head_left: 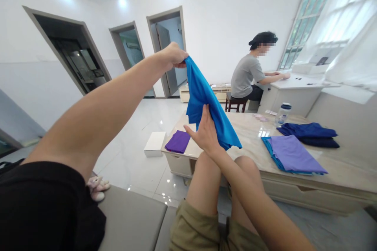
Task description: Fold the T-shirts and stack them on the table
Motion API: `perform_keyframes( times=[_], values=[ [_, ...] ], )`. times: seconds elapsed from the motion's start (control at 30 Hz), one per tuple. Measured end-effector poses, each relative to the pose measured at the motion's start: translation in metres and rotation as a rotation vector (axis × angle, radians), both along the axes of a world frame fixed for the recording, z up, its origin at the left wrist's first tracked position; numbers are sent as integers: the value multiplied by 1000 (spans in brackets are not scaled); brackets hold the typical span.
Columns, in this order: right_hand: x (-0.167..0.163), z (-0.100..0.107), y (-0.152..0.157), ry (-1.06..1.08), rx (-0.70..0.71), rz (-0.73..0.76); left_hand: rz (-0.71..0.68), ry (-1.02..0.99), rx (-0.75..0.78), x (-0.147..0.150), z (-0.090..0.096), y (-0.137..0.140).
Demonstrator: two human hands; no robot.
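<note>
A raised left hand [173, 55] pinches a corner of the blue cloth [206, 102], which hangs above the table [253, 141] edge; the right hand [204, 133], fingers spread flat, rests against its middle (closed on nothing). The narrow pinch could slip, dropping the cloth. Folds hide its lower edge.
</note>
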State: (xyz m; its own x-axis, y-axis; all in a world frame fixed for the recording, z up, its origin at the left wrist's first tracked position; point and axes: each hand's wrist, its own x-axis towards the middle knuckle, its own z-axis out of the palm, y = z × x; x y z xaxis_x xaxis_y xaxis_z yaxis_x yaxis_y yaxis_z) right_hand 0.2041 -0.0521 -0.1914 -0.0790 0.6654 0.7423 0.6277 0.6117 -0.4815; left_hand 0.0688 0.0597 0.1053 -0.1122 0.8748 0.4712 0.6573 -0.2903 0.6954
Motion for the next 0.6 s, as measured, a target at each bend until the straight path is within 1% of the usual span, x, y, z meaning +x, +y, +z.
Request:
perform_keyframes(
  times=[0.07,0.13,0.2,0.3,0.37,0.43,0.5,0.6],
  values=[
    [7,12,24,48,-37,-115,-96,-103,-51,-2,-3,-7],
    [20,21,42,71,-59,-177,-147,-198,-82,-3,-10,-12],
    [37,29,54,42,-64,-175,-168,-292,-105,-3,-19,-15],
    [71,39,63,-13,-71,-145,-137,-427,-98,0,-32,-13],
    [98,50,66,13,-51,-147,-111,-482,-83,1,-40,-9],
    [123,69,69,56,-11,-165,-85,-515,-81,1,-45,-4],
    [146,94,72,70,21,-188,-61,-546,-85,2,-47,-2],
    [171,141,81,93,59,-205,-78,-543,-72,-3,-38,-9]
  ],
)
